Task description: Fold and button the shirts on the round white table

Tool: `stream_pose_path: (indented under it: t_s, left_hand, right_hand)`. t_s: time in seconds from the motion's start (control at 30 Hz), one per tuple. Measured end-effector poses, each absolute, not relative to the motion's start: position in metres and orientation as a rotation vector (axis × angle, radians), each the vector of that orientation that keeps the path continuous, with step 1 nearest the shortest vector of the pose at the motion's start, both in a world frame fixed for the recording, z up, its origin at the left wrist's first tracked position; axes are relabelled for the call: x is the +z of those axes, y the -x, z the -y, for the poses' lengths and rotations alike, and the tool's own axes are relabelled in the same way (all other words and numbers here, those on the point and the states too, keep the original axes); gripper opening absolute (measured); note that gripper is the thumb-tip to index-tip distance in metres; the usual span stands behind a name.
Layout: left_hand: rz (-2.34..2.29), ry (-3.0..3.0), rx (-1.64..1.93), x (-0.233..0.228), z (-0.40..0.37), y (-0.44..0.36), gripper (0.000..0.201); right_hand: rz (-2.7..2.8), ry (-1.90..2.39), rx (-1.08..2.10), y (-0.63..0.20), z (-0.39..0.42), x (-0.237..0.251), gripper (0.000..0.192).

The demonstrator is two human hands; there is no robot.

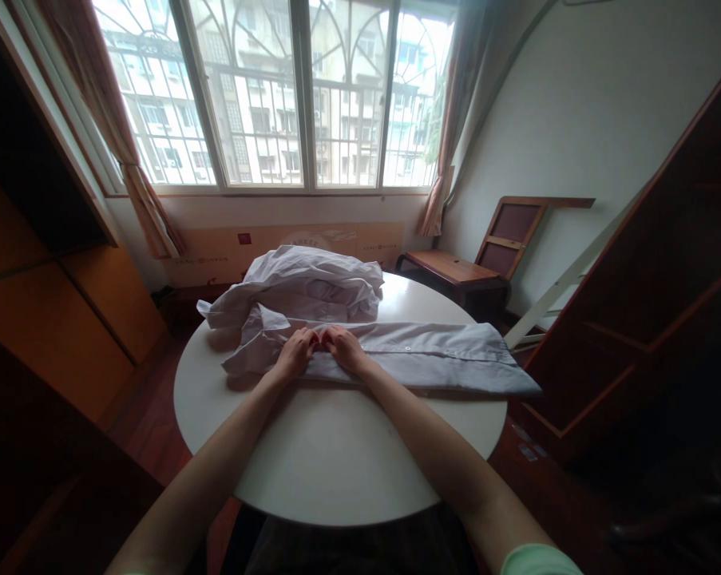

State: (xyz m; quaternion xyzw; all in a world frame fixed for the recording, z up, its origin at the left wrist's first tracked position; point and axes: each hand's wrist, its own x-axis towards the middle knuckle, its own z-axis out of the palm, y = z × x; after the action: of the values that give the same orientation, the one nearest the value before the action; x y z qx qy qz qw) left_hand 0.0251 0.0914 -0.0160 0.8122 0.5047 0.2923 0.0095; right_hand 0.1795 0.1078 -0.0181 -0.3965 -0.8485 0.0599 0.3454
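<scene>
A pale grey button-up shirt (pixel 432 355) lies stretched flat across a round white table (pixel 330 455), its hem hanging past the right rim. My left hand (pixel 295 352) and my right hand (pixel 343 349) rest side by side on the shirt near its collar end, fingertips curled and pinching the button strip. A snap or button shows on the strip to the right of my hands. A second crumpled pale shirt (pixel 309 287) is heaped on the far side of the table, just beyond my hands.
Wooden cabinets (pixel 66 319) stand at the left and dark wooden shelving (pixel 653 303) at the right. A low wooden bench with a tilted board (pixel 456 270) sits behind the table. A large barred window (pixel 288 96) with curtains fills the back wall.
</scene>
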Motion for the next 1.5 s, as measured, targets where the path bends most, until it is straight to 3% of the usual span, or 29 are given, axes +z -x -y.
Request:
stream_pose_path:
  t_s: [0.8,1.13,1.5]
  left_hand:
    - [-1.731,-2.563,0.688,-0.007,-0.0858,-0.0295,0.017]
    - [-1.698,-2.526,0.758,-0.0114,-0.0882,-0.0282,0.014]
    - [-1.851,-2.476,0.537,-0.0081,-0.0912,-0.0326,0.021]
  right_hand:
    - [2.288,1.08,0.114,-0.1771,-0.1103,-0.0195,0.011]
    - [2.288,1.125,0.154,-0.1744,-0.1141,-0.021,0.008]
    - [2.267,1.251,0.204,-0.1711,-0.1104,-0.0143,0.013]
